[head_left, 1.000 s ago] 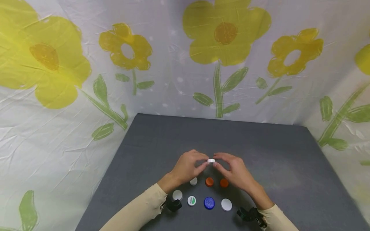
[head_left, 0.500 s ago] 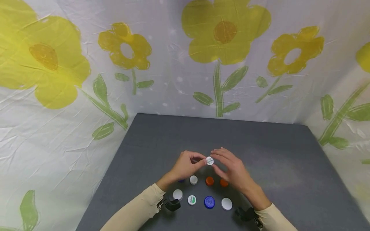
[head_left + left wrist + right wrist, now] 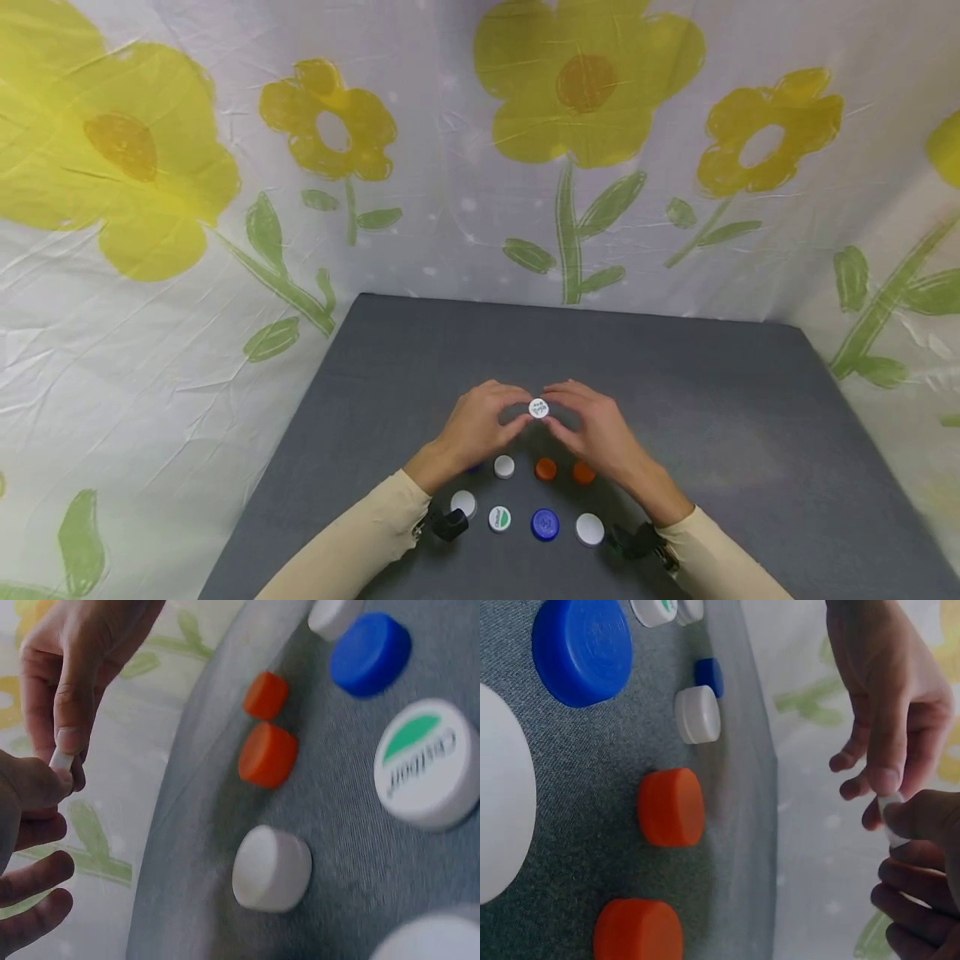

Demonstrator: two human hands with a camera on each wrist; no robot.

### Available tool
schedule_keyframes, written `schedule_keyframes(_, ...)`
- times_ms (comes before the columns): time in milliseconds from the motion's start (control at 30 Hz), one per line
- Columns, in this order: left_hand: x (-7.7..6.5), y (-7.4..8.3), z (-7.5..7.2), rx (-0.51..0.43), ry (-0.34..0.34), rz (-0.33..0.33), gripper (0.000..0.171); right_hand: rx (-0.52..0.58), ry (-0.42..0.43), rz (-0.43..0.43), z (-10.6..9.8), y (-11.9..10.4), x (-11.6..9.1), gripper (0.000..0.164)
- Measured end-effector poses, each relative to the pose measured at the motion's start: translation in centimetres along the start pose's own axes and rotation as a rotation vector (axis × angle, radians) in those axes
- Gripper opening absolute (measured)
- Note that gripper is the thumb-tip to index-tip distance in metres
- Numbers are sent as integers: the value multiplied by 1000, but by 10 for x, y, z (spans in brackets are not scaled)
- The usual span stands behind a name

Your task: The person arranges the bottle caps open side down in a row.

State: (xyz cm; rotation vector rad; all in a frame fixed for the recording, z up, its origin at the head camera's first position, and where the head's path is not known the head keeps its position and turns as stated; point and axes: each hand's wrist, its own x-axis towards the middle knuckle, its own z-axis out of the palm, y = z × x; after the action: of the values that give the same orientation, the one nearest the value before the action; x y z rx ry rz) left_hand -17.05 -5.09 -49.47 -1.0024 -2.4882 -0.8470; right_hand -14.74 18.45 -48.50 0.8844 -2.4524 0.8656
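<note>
Both hands meet over the dark table, holding a small white bottle cap between them. Its printed top faces the head camera. My left hand pinches it from the left with thumb and forefinger, and my right hand pinches the opposite side. In the left wrist view the cap appears edge-on, partly covered by fingertips. Nearer the body lie a white cap, an orange cap and a second orange cap. A small blue cap is mostly hidden behind my left hand in the head view.
A nearer row holds a white cap, a white cap with green print, a larger blue cap and a wide white cap. Flower-printed curtains border the grey table at the back and sides.
The white cap has turned from edge-on to showing its printed top, and shifted slightly left and away. The right fingers, apart from it half a second ago, now grip it again.
</note>
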Motion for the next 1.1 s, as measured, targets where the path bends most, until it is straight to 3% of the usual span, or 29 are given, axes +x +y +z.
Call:
schedule_keyframes(300, -2, -11, 12, 214, -205, -25, 19, -107, -204, 78, 17, 1, 2, 27)
schedule_keyframes(533, 0, -13, 22, 327, -313, -25, 11, -154, -257, 76, 29, 2, 2, 19)
schedule_keyframes(733, 0, -11, 30, 400, -356, -9, 11, -169, -286, 85, 38, 5, 0, 15)
schedule_keyframes(1100, -4, -8, 40, 513, -370, 14, 16, -241, -348, 89, 46, 5, -4, 12)
